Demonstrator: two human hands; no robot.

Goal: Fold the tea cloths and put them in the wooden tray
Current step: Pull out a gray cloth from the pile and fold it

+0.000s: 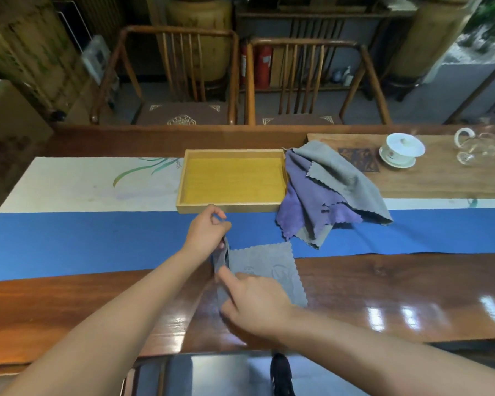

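Left hand (207,225) is pinching up the grey tea cloth's (269,267) edge; right hand (257,302) is pinching and pressing its near side beside the wooden tray (232,208).

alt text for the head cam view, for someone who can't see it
Left hand lifts one edge of a grey tea cloth while the right hand pins it to the table. An empty wooden tray and unfolded cloths lie beyond.

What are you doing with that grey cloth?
A person is folding a grey tea cloth on the wooden table. The left hand pinches one edge and lifts it, while the right hand holds the cloth down on the table. The wooden tray has nothing in it yet. A pile of purple and grey cloths lies unfolded beside the tray.
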